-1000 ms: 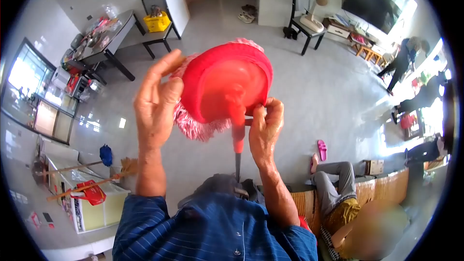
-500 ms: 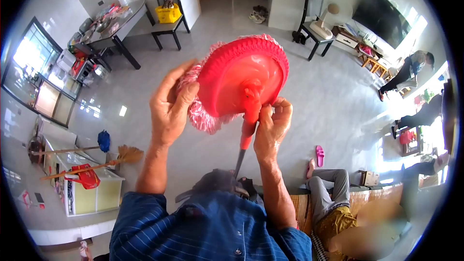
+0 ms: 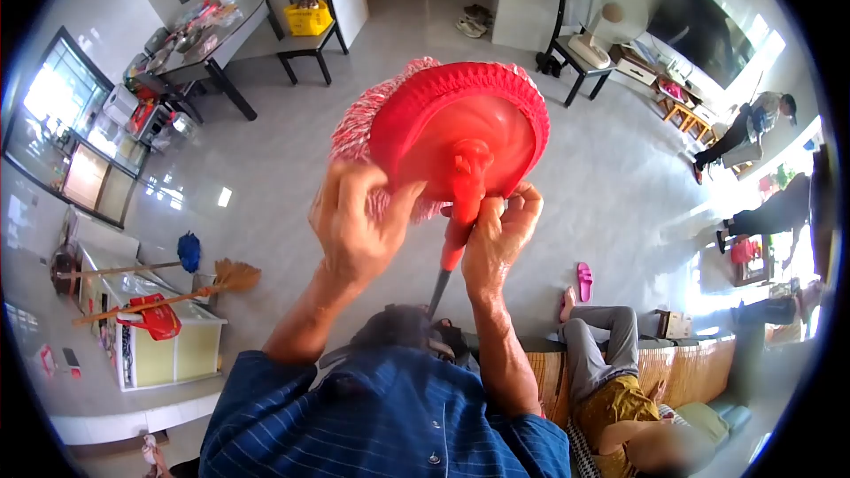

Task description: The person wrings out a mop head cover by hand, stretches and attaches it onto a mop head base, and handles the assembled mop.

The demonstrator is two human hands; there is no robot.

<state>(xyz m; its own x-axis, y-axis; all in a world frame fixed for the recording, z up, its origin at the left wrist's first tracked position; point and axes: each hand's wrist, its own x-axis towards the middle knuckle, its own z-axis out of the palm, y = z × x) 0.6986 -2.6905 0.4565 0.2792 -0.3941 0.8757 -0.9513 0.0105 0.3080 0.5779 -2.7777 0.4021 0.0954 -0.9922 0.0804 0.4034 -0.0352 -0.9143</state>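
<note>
A round red mop head [image 3: 460,128] with a pink-and-white string fringe [image 3: 363,124] is held up in front of my chest, its plastic disc facing me. The red and grey handle [image 3: 454,243] runs down from its centre toward my body. My right hand [image 3: 498,235] pinches the lower right rim of the mop head, beside the handle. At the lower left rim is my left hand [image 3: 361,221], thumb and fingers apart, near or against the fringe; whether it touches is hard to tell.
A person [image 3: 620,389] reclines on a wooden seat at lower right. Others stand at far right. A pink slipper [image 3: 584,281] lies on the floor. Brooms [image 3: 235,276] lean over a cabinet [image 3: 177,358] at left. Two chairs, one with a fan [image 3: 589,49], and a table [image 3: 208,44] stand ahead.
My left hand has moved down and right, from the fringe's left side to the lower rim. The mop head has shifted slightly right. My right hand keeps its pinch.
</note>
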